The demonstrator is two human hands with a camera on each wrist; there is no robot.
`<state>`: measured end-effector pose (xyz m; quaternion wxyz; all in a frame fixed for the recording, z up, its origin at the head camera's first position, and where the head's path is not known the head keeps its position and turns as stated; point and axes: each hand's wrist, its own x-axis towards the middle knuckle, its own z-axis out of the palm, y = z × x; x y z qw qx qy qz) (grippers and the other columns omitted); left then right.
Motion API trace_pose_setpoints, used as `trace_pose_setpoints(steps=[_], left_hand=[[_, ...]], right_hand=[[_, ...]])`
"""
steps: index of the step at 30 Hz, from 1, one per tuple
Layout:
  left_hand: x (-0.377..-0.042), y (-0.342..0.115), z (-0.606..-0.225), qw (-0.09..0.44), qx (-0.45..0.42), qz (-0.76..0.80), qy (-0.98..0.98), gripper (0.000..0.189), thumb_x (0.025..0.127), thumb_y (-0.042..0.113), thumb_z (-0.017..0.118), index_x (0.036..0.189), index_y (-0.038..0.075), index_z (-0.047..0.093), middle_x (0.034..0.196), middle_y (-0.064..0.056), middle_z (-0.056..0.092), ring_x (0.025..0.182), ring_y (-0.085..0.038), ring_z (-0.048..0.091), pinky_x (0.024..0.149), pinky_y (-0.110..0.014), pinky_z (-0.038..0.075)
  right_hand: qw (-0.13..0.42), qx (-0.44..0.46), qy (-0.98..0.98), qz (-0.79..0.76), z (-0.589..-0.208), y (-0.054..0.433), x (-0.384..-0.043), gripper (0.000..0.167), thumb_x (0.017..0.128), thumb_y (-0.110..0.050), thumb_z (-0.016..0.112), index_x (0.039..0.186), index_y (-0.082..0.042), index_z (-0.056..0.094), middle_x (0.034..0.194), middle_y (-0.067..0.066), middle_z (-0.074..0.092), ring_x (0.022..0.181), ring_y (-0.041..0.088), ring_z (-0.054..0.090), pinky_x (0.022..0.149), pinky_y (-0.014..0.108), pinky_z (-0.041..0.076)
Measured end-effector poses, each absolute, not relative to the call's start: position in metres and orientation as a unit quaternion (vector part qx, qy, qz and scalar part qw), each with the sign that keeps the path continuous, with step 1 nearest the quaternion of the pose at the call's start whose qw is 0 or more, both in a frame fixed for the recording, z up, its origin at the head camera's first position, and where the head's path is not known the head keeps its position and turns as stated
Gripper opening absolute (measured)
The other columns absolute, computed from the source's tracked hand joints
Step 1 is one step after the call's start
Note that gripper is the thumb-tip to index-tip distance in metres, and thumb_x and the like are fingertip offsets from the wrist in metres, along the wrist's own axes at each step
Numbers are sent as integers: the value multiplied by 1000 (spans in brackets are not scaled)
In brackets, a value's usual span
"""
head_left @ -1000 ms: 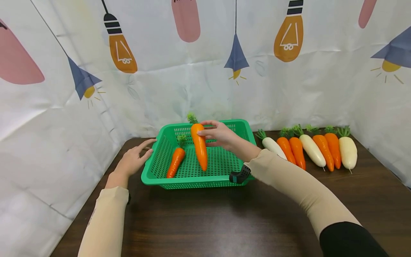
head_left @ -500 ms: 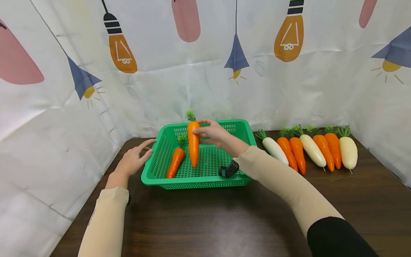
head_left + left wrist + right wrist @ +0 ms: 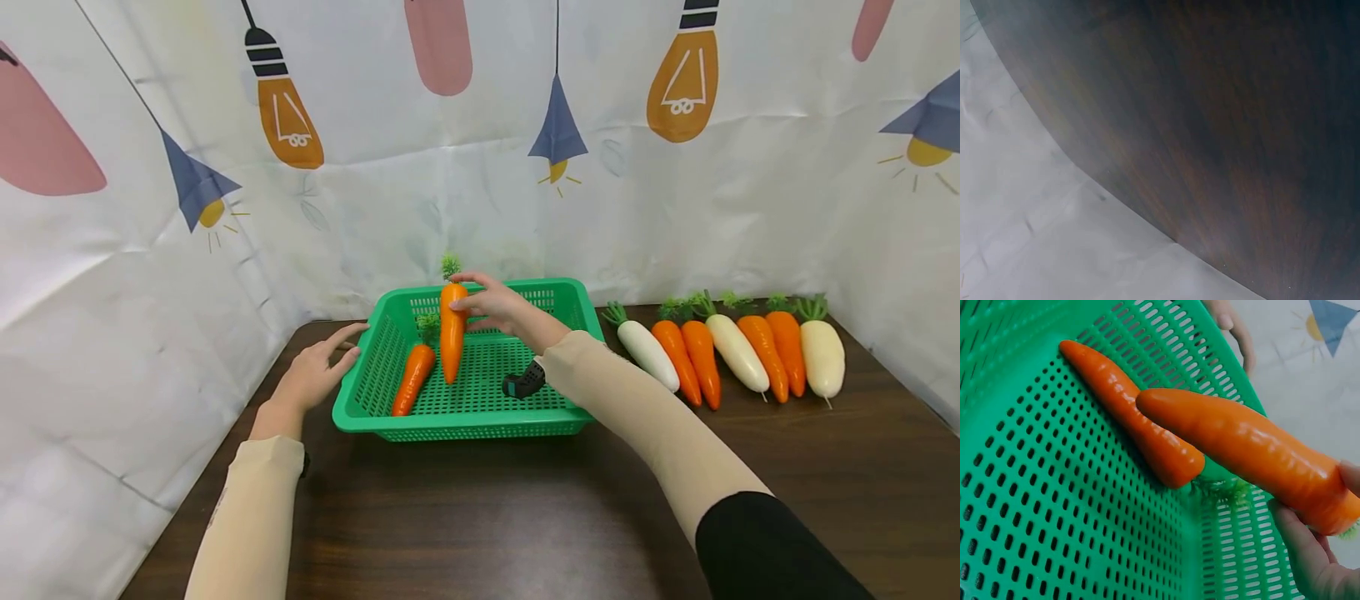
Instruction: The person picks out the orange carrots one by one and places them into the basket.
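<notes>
On the dark surface [image 3: 420, 517] sits the green basket [image 3: 480, 422], best steadied by light contact at its left rim while the held carrot is lowered. The left hand [image 3: 311, 375] reaches forward to that rim, palm down, fingers relaxed and grasping nothing; I cannot tell whether they press on it. The right hand [image 3: 498, 304] extends over the basket from the right, its fingers grasping 1 carrot [image 3: 452, 346] near the leafy end, tip downward, above the basket floor. The 2nd carrot [image 3: 414, 379] lies inside toward the left, so a parallel placement just beside it, tip first with a soft release, seems neatest. The held carrot's leaves [image 3: 451, 267] should clear the back rim.
</notes>
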<state>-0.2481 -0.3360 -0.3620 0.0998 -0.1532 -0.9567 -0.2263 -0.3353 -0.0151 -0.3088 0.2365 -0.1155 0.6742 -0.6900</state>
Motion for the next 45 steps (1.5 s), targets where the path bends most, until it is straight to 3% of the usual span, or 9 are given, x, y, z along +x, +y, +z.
trace_pose_setpoints(steps=[20, 29, 36, 45], left_hand=[[-247, -336, -362, 96, -148, -236, -955, 53, 110, 40, 44, 157, 16, 41, 132, -26, 62, 111, -46, 63, 90, -66, 47], [-244, -334, -362, 93, -144, -241, -955, 52, 110, 39, 45, 158, 18, 40, 132, -27, 61, 113, -48, 61, 91, -67, 46], [-245, -334, -362, 89, -140, -242, -956, 53, 110, 40, 44, 158, 18, 40, 133, -27, 60, 116, -48, 60, 92, -68, 45], [-244, -333, -361, 92, -140, -246, -955, 53, 110, 40, 45, 158, 19, 40, 133, -27, 61, 115, -48, 60, 92, -68, 45]], right_hand=[[265, -125, 717, -632, -328, -25, -334, 57, 97, 2, 68, 150, -9, 50, 142, 23, 50, 126, 40, 56, 101, 55, 49], [269, -138, 739, -603, -337, -24, -333, 56, 97, 0, 69, 149, -9, 51, 139, 22, 53, 118, 36, 60, 96, 49, 54], [289, -152, 736, -594, -342, -23, -334, 57, 98, -1, 68, 151, -7, 47, 140, 23, 52, 124, 37, 57, 99, 50, 52], [306, -155, 771, -537, -346, -20, -335, 62, 96, -2, 71, 153, -10, 47, 135, 22, 56, 111, 36, 64, 94, 48, 55]])
